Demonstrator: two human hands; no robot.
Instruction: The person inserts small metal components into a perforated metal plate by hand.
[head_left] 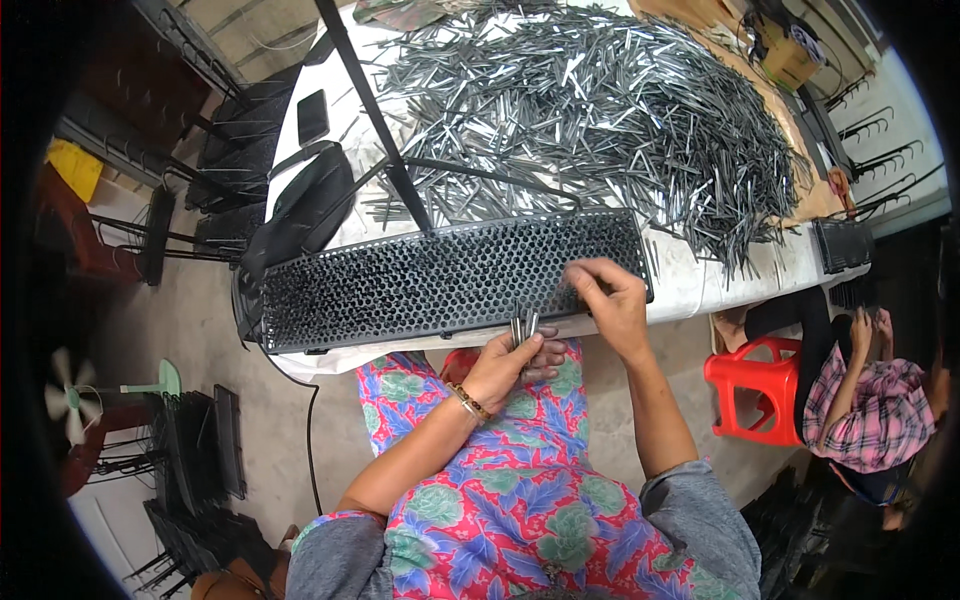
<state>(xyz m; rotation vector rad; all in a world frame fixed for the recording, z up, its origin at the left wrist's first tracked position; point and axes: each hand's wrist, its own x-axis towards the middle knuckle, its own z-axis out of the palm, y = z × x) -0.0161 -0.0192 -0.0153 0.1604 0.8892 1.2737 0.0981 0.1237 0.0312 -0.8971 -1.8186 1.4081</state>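
A long black tray [450,275] with rows of round holes lies along the near edge of the table. Just in front of that edge, my left hand [500,370] is closed around a small bunch of thin metal strips [525,325], their ends standing up past the fingers. My right hand [612,300] hovers over the tray's right part, thumb and fingers pinched together. Its fingertips are slightly blurred, and whatever they may hold cannot be made out. Behind the tray spreads a wide heap of loose dark and silvery strips [600,110].
A black metal stand [375,110] rises behind the tray. A phone [312,117] and a black bag [300,205] lie at the table's left. Another person [870,400] works at the right beside a red stool [755,390]. A fan [75,395] stands at the left.
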